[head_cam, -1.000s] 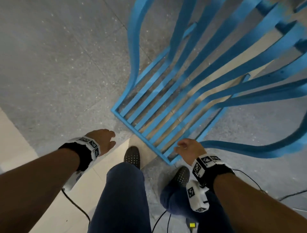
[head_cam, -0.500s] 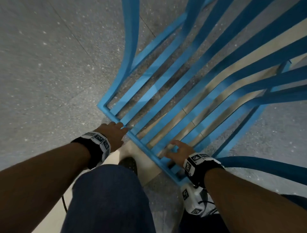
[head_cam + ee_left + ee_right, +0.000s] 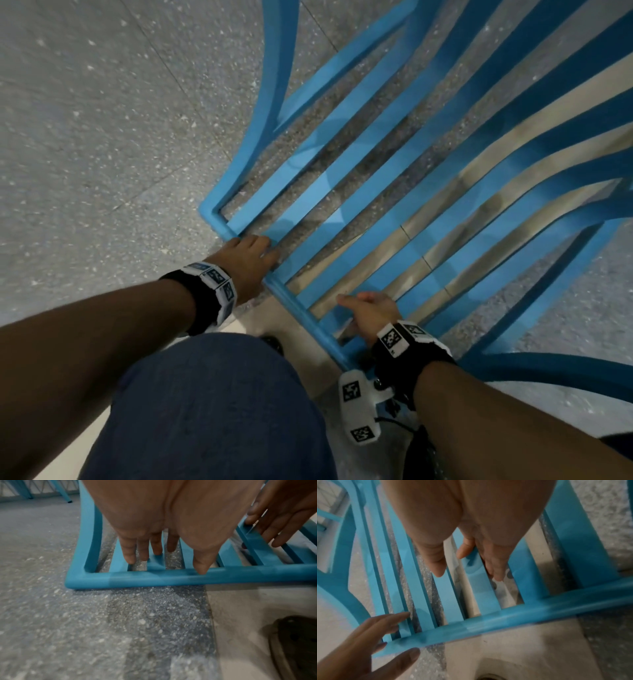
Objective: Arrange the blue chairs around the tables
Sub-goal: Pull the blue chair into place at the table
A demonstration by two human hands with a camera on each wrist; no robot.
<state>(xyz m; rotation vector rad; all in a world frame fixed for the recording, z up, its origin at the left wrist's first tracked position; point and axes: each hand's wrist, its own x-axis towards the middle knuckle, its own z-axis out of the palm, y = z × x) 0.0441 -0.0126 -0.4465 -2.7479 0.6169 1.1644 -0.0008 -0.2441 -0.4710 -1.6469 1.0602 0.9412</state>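
hands, two, fingers straight: left hand, right hand on one blue chair.

A plain sky-blue is seen on the slatted chair beneath the fingers. Grey floor, flecked with white, is shown beyond the fingertips, with a cream band beside it. Black wristbands carrying white tags printed with black square patterns are worn behind both hands.
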